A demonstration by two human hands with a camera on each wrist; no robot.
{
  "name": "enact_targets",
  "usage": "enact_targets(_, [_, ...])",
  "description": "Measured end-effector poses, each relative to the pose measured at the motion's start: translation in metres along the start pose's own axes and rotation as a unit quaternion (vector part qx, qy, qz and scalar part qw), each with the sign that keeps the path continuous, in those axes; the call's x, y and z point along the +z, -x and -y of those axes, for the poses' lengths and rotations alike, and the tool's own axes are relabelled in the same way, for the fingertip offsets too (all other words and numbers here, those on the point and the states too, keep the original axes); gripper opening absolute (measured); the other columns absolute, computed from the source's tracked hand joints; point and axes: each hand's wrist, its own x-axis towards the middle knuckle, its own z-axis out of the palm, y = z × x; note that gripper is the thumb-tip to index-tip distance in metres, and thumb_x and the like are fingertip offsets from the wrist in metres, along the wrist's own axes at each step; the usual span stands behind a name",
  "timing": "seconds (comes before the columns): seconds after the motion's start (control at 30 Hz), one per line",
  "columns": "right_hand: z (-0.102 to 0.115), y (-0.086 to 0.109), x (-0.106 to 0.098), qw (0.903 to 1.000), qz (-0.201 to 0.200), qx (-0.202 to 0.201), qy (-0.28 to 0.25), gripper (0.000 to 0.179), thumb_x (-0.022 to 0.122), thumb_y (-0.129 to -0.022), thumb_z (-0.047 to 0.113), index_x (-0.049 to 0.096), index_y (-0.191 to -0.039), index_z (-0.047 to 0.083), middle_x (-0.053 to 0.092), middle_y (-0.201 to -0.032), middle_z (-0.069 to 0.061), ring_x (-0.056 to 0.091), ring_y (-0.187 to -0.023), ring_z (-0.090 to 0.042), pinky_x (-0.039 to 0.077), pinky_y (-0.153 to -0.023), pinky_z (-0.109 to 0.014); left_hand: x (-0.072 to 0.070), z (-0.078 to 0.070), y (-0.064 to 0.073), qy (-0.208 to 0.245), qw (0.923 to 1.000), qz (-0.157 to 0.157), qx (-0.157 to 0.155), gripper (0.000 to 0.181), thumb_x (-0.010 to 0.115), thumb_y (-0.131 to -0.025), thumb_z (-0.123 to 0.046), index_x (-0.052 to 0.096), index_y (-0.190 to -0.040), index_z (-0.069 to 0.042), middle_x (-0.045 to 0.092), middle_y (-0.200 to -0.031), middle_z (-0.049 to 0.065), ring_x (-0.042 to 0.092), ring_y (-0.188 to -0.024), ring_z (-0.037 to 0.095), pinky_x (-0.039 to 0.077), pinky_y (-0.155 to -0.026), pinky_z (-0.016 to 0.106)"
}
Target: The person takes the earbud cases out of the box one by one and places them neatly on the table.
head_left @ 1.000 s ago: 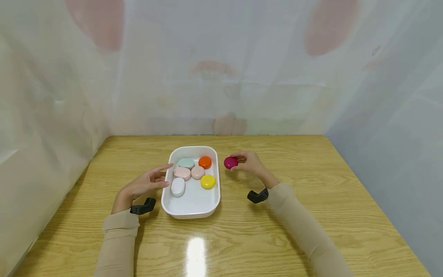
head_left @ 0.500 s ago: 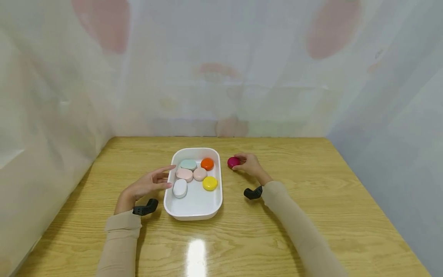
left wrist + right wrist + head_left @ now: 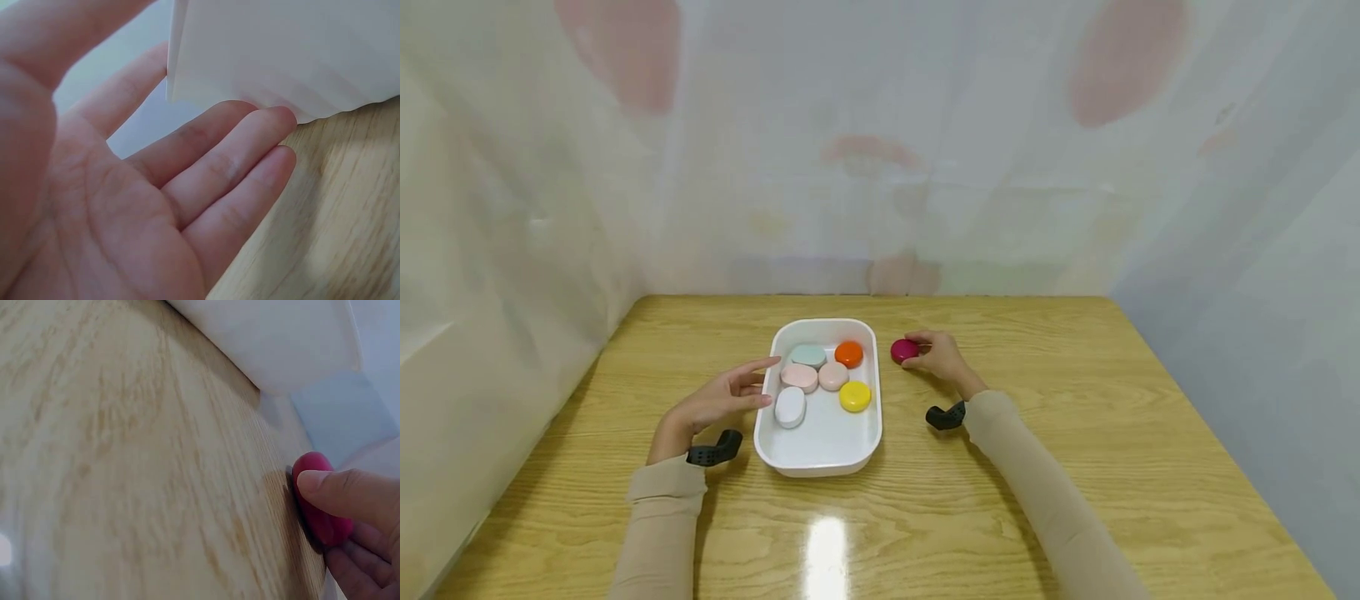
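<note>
In the head view a white tray point(image 3: 820, 454) stands on the wooden table. At its left rim is my left hand point(image 3: 718, 400), fingers extended and fingertips against the wall. The left wrist view shows that hand point(image 3: 169, 181) with its lower fingers straight along the outside of the tray point(image 3: 281, 50). To the right of the tray, my right hand point(image 3: 942, 358) pinches a glossy magenta disc point(image 3: 902, 351) between thumb and fingers. The disc point(image 3: 322, 515), thick and rounded, stands tilted close at the tabletop in the right wrist view, my thumb pressed on its face.
Inside the tray lie rounded, soap-like pieces: pale green point(image 3: 808, 356), orange point(image 3: 848, 353), oval pink point(image 3: 800, 377), round pink point(image 3: 833, 376), yellow point(image 3: 855, 396) and white point(image 3: 790, 407). Pale sheets point(image 3: 1000, 208) enclose the table point(image 3: 1075, 400) at the back and sides.
The head view has shifted slightly. My right forearm has moved a little to the left, while the hand keeps its pinch on the magenta disc beside the tray. My left hand stays at the rim.
</note>
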Motion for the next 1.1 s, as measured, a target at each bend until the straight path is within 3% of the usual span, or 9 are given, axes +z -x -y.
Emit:
enact_targets(0.27, [0.011, 0.003, -0.003, 0.9997, -0.011, 0.017, -0.013, 0.062, 0.076, -0.081, 0.007, 0.050, -0.136, -0.005, 0.053, -0.140, -0.024, 0.056, -0.125, -0.040, 0.048, -0.102, -0.042, 0.000, 0.000, 0.000, 0.001, 1.0000, 0.001, -0.001, 0.073, 0.060, -0.096, -0.022, 0.019, -0.155, -0.013, 0.034, -0.151, 0.030, 0.039, -0.136, 0.047, 0.051, -0.100, 0.038])
enact_targets(0.53, [0.045, 0.013, -0.004, 0.9986, -0.010, -0.051, -0.013, 0.053, 0.073, -0.084, 0.006, 0.054, -0.132, -0.005, 0.058, -0.133, -0.026, 0.057, -0.122, -0.041, 0.048, -0.102, -0.046, 0.000, 0.000, 0.000, 0.009, 1.0000, 0.002, 0.001, 0.073, 0.061, -0.096, -0.021, 0.019, -0.155, -0.012, 0.034, -0.151, 0.031, 0.039, -0.136, 0.047, 0.051, -0.099, 0.035])
enact_targets(0.8, [0.086, 0.028, 0.017, 0.9902, 0.064, -0.124, -0.007, 0.047, 0.076, -0.081, 0.007, 0.060, -0.122, -0.009, 0.065, -0.121, -0.027, 0.062, -0.112, -0.040, 0.052, -0.097, -0.047, 0.000, -0.001, 0.000, 0.008, 1.0000, 0.001, -0.001, 0.073, 0.061, -0.095, -0.021, 0.019, -0.155, -0.012, 0.033, -0.151, 0.031, 0.037, -0.137, 0.048, 0.049, -0.102, 0.043])
enact_targets(1.0, [0.103, 0.036, 0.038, 0.9782, 0.155, -0.139, -0.005, 0.046, 0.077, -0.080, 0.009, 0.061, -0.120, -0.010, 0.065, -0.119, -0.027, 0.064, -0.111, -0.037, 0.052, -0.098, -0.043, 0.000, -0.001, 0.001, 0.010, 0.9999, 0.002, -0.005, 0.073, 0.061, -0.095, -0.021, 0.019, -0.155, -0.012, 0.033, -0.151, 0.031, 0.038, -0.137, 0.048, 0.049, -0.103, 0.043])
enact_targets(1.1, [0.107, 0.037, 0.046, 0.9729, 0.188, -0.130, 0.039, 0.046, 0.078, -0.079, 0.009, 0.062, -0.119, -0.007, 0.067, -0.119, -0.023, 0.064, -0.111, -0.034, 0.052, -0.099, -0.040, 0.000, -0.001, 0.001, 0.009, 0.9999, 0.001, -0.005, 0.073, 0.061, -0.095, -0.022, 0.019, -0.155, -0.013, 0.034, -0.151, 0.031, 0.039, -0.136, 0.047, 0.050, -0.102, 0.042])
